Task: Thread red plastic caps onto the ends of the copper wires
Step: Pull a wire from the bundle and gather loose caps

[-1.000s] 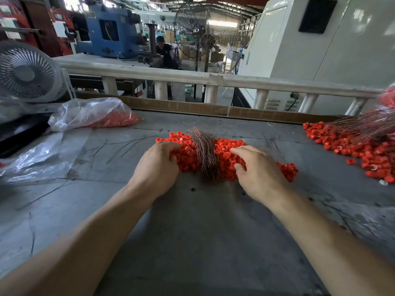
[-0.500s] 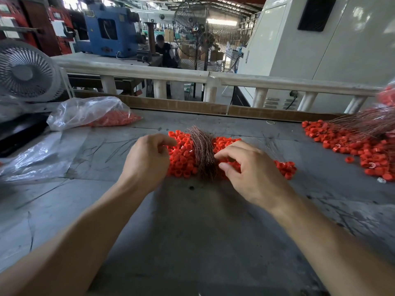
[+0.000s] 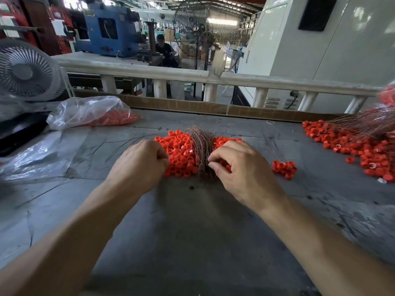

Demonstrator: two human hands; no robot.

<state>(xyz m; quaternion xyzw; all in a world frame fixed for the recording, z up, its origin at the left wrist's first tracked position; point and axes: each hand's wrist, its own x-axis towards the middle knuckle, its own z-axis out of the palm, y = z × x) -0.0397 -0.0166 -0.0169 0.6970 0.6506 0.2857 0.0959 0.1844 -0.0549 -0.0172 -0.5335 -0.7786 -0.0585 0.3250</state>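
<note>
The copper wire bundle (image 3: 202,153) lies mid-counter, its long axis running away from the person, splitting the red caps (image 3: 180,155). Both hands curl at it: left hand (image 3: 139,165) pinching among caps, right hand (image 3: 240,167) pinching wire strands. Grey scratched counter (image 3: 192,231); workshop beyond, white railing (image 3: 256,81), fan (image 3: 24,70).

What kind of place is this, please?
Most likely a factory workshop: a blue machine and a big standing fan stand behind the worktable, which carries piles of red caps and a copper wire bundle.
</note>
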